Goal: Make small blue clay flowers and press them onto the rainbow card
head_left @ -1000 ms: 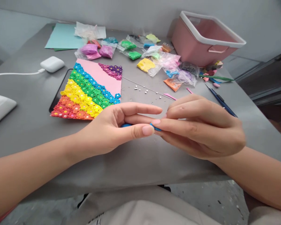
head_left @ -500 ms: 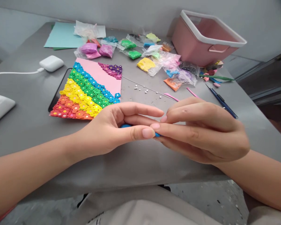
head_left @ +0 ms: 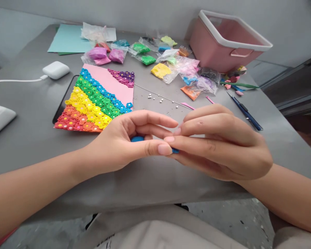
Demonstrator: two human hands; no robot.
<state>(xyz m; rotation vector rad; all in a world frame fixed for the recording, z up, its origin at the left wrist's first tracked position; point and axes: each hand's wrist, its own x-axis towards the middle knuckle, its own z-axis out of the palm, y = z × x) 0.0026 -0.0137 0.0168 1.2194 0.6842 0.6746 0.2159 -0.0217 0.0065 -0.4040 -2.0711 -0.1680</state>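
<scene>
My left hand (head_left: 129, 140) is curled around a lump of blue clay (head_left: 138, 139), which shows between thumb and palm. The fingertips of my right hand (head_left: 217, 141) meet those of the left, pinching a small bit of blue clay (head_left: 175, 150) at the left thumb's tip. Most of that bit is hidden by the fingers. Behind the left hand lies a pink card (head_left: 98, 76) covered in bands of tiny clay flowers: red, orange, yellow, green and blue, with purple in the far corner. It rests on a dark flat tablet-like thing (head_left: 64, 100).
Bags of coloured clay (head_left: 160, 71) spread across the back of the table. A pink bin (head_left: 217, 48) stands at the back right. Small white beads (head_left: 160, 100), a thin wire (head_left: 147, 90), a dark blue craft knife (head_left: 246, 112) and a white earphone case (head_left: 56, 70) also lie there.
Both hands have shifted very slightly left, still joined at the fingertips. A little more of the blue lump shows in my left palm.
</scene>
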